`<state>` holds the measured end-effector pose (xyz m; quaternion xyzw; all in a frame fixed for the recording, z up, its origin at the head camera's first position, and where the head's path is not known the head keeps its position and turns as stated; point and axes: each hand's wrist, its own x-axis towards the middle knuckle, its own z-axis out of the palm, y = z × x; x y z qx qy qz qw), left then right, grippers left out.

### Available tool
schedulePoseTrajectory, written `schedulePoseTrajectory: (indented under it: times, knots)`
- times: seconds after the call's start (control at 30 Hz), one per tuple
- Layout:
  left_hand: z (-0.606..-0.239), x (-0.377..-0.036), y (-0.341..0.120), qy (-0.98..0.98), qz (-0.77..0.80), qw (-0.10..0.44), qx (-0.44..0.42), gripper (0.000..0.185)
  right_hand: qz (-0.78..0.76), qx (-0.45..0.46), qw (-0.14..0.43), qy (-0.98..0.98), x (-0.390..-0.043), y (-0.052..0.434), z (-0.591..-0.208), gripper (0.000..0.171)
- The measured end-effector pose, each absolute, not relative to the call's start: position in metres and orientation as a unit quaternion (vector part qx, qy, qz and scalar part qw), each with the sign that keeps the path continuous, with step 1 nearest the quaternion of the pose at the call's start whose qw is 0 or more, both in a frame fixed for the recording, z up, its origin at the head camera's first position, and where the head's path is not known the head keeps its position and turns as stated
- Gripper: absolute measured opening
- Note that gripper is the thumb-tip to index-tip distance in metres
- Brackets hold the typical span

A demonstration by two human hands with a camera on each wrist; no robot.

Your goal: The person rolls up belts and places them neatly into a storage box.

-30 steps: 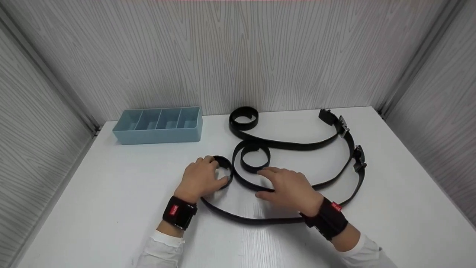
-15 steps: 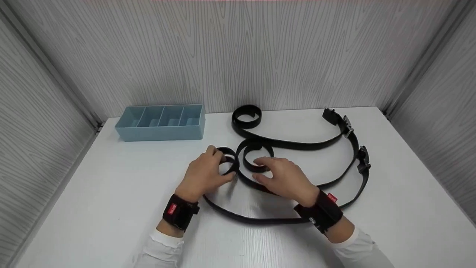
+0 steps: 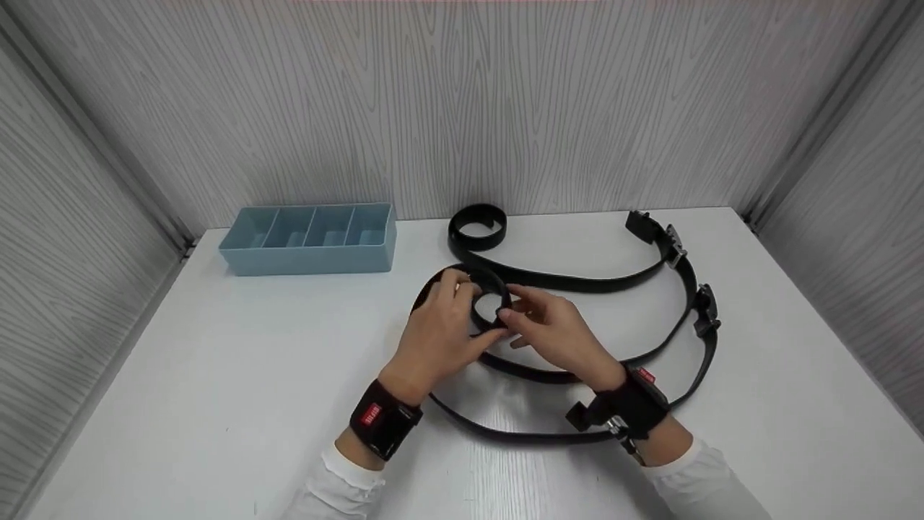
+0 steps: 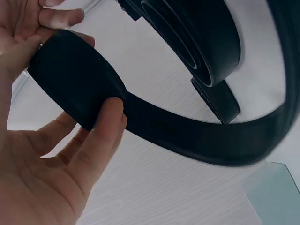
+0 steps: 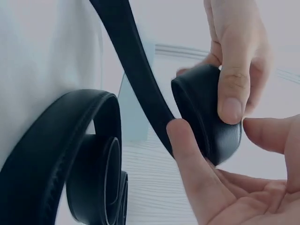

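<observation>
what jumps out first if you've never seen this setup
Both hands meet at mid-table: the left hand and right hand pinch the curled end of a black belt. More black belts loop toward the right, buckles near the edge. A light blue divided tray sits at back left.

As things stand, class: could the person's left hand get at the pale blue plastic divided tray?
Probably not yet: the left hand grips a black belt's coiled end, though bare table leaves the way to the tray free.
</observation>
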<state>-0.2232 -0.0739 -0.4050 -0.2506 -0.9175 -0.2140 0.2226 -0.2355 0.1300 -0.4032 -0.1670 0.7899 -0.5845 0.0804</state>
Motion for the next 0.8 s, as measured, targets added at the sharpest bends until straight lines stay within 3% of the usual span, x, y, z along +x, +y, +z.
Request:
schedulePoseTrajectory:
  times: [0.17, 0.33, 0.6, 0.8]
  knots:
    - [-0.408, -0.224, -0.079, -0.907, -0.233, 0.184, -0.298, 0.067, -0.610, -0.151, 0.094, 0.772, -0.240, 0.132, -0.407, 0.056]
    - [-0.410, -0.227, -0.086, -0.890, -0.276, 0.152, -0.330, 0.049, -0.627, -0.140, 0.104, 0.759, -0.243, 0.134, -0.411, 0.059]
    - [-0.411, -0.228, -0.086, -0.883, -0.277, 0.198, -0.322, 0.031, -0.632, -0.162, 0.105, 0.750, -0.240, 0.132, -0.410, 0.062]
    - [-0.409, -0.226, -0.082, -0.881, -0.276, 0.206, -0.325, 0.025, -0.607, -0.178, 0.082, 0.770, -0.243, 0.135, -0.408, 0.053]
